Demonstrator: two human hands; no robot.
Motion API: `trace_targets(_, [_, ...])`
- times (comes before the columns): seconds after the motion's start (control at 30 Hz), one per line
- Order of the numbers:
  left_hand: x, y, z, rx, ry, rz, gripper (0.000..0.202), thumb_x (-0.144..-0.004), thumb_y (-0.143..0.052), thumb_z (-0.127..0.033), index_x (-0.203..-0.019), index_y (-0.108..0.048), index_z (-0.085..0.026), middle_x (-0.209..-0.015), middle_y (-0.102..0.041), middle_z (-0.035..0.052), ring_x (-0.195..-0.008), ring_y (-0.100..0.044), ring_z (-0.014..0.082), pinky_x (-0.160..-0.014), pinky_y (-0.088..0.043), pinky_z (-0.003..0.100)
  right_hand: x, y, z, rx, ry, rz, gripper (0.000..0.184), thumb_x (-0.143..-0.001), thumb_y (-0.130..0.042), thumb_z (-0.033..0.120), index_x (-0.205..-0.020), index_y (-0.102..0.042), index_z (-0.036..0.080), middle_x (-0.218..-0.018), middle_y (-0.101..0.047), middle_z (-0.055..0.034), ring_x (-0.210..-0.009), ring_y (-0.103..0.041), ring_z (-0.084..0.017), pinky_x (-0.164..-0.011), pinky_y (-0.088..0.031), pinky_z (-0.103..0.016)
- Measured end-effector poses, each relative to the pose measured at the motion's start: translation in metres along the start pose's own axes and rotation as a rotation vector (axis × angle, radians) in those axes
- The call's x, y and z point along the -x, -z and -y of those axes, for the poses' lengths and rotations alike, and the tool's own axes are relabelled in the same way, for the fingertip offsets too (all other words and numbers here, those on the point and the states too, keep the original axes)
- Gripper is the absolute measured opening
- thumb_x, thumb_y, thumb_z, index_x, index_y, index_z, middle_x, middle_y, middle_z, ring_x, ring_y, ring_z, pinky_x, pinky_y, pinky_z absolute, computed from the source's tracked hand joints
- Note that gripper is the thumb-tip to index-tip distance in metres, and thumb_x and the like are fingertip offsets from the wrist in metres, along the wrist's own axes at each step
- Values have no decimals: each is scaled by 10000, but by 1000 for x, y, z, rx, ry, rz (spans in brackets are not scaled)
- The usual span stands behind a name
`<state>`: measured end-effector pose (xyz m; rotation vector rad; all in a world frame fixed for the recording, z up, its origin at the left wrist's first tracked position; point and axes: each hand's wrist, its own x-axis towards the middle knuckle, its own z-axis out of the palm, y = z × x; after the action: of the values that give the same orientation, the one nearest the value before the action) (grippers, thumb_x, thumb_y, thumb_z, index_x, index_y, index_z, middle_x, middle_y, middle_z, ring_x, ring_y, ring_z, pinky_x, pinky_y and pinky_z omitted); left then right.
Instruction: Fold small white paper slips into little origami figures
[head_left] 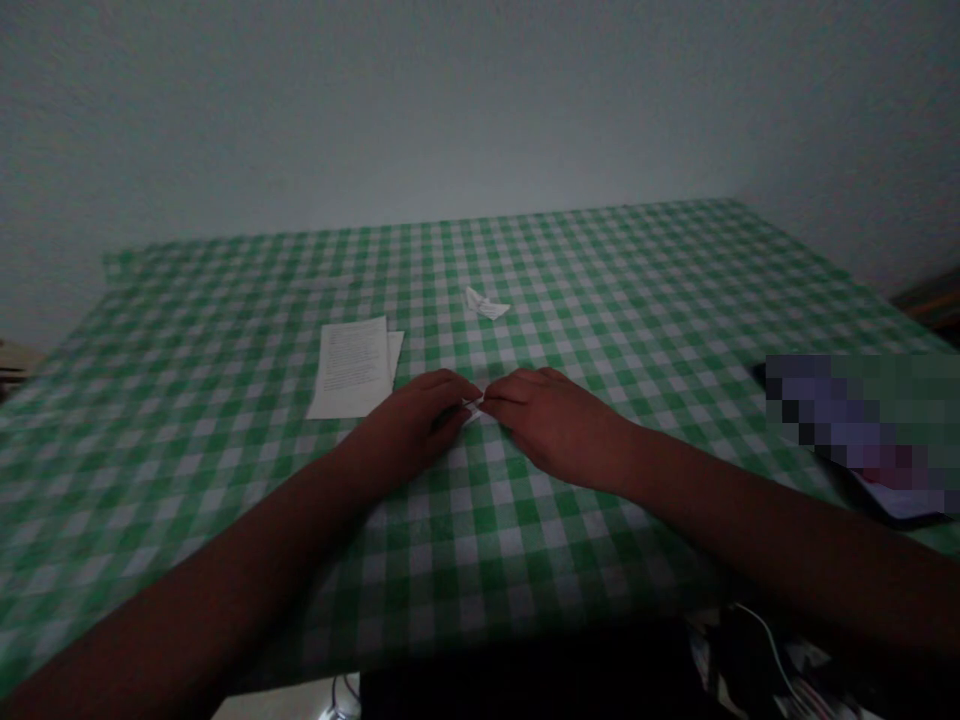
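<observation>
My left hand (431,415) and my right hand (544,415) meet near the middle of the table, fingertips almost touching. Between them is a small piece of folded white paper (472,411), mostly hidden by the fingers. Both hands are closed in a pinch on it. Beyond them lies a small folded paper boat (486,304) with print on it. Left of my left hand is a printed sheet of paper (351,370), with another sheet partly under it.
A green and white checked cloth (225,400) covers the table. At the right edge lies a dark-framed device with a lit screen (900,500), largely blurred by pixels. A pale wall (450,110) stands behind the table. Cables (772,640) show below the front edge.
</observation>
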<state>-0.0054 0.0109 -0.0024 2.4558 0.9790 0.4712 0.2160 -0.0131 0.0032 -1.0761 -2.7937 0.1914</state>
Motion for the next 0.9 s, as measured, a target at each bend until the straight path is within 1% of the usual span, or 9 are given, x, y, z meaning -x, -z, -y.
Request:
trace_targets(0.3, [1, -2, 3, -2, -13, 8, 240, -956, -467, -171, -1158, -593, -200, -1148, -632, 60, -1061, -608, 182, -968, -503, 361, 2, -2, -2, 24, 25, -10, 353, -960, -434, 118, -1274, -594, 142, -1228, -614, -114, -1074, -538, -244, -922, -434, -424])
trace_targets(0.5, [1, -1, 2, -28, 1, 16, 236, -959, -469, -184, -1161, -590, -193, -1168, -630, 72, -1091, -599, 193, -995, -493, 373, 4, 0, 2, 78, 33, 5, 367, -971, -411, 119, -1298, -578, 127, -1246, -601, -134, -1101, -533, -258, -923, -431, -435])
trace_targets(0.7, [2, 0, 4, -14, -22, 38, 236, -962, -460, -192, -1165, -580, -201, -1170, -625, 72, -1094, -593, 204, -989, -495, 393, 6, 2, 5, 97, 36, 20, 376, -985, -387, 142, -1313, -568, 106, -1265, -590, -150, -1130, -520, -264, -948, -421, -437])
trace_targets(0.9, [2, 2, 3, 0, -26, 51, 248, -938, -482, -152, -1171, -559, -190, -1174, -610, 67, -1096, -580, 188, -995, -484, 365, 8, 4, 5, 106, 47, 39, 414, -965, -400, 125, -1357, -534, 105, -1310, -578, -146, -1161, -522, -273, -992, -410, -456])
